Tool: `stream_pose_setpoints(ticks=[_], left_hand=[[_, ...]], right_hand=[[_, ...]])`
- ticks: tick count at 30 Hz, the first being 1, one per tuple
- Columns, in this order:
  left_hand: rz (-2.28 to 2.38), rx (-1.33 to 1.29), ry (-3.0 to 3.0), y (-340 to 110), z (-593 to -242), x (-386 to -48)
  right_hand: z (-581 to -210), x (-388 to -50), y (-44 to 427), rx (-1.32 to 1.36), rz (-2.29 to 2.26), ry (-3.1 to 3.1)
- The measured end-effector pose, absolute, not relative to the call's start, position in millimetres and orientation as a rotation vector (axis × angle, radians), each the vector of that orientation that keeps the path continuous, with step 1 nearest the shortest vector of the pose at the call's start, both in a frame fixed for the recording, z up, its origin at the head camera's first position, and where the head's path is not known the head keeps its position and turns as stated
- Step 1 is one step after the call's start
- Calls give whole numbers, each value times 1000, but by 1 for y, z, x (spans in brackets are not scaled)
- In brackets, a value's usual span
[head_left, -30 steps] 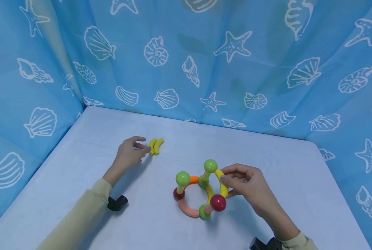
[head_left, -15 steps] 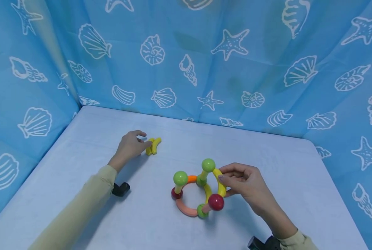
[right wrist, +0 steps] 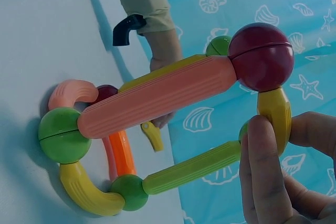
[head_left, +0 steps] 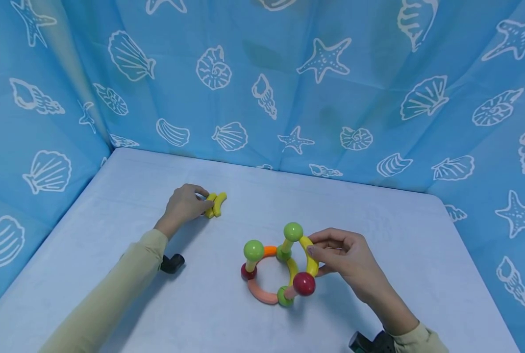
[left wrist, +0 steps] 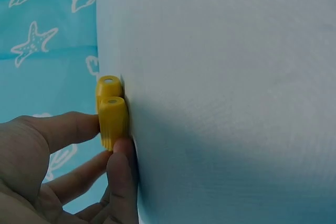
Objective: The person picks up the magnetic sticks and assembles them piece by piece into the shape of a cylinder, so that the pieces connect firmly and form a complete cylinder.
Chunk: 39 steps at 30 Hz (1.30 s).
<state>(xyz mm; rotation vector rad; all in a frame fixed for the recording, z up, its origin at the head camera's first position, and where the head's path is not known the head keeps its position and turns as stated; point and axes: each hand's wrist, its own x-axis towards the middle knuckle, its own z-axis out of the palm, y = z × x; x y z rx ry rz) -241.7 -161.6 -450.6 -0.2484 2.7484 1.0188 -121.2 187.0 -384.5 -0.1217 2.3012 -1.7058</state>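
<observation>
Two yellow curved magnetic sticks lie side by side on the table's far left. My left hand [head_left: 186,204] pinches the nearer yellow curved stick [left wrist: 114,121] between thumb and fingers; the other yellow curved stick [head_left: 220,204] touches its side. A magnetic ball-and-stick structure [head_left: 262,292] stands at the middle: a ring of orange, yellow and pink curved sticks joined by green and dark red balls, with upright sticks carrying balls. My right hand [head_left: 348,260] pinches the upper yellow curved stick [right wrist: 278,109], which spans a green top ball [head_left: 293,232] and a dark red top ball [head_left: 304,284].
A white cloth covers the table [head_left: 262,196]. Behind it and at the left hangs a blue curtain [head_left: 244,59] with white shells and starfish. Black wrist-worn devices show below the left wrist [head_left: 172,264] and the right wrist [head_left: 371,342].
My left hand has moved in to the yellow curved sticks and taken hold of the nearer one. My right hand stays on the structure. The head view has shifted slightly.
</observation>
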Motion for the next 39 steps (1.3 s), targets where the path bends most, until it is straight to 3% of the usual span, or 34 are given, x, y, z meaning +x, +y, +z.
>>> stream_pose_setpoints(ticks=[27, 39], left_hand=[[1071, -200, 2807, -172, -442, -219], [1356, -207, 2706, -171, -438, -202]], right_hand=[[-386, -121, 188, -154, -1726, 2282], [-385, -121, 188, -158, -1739, 2267]])
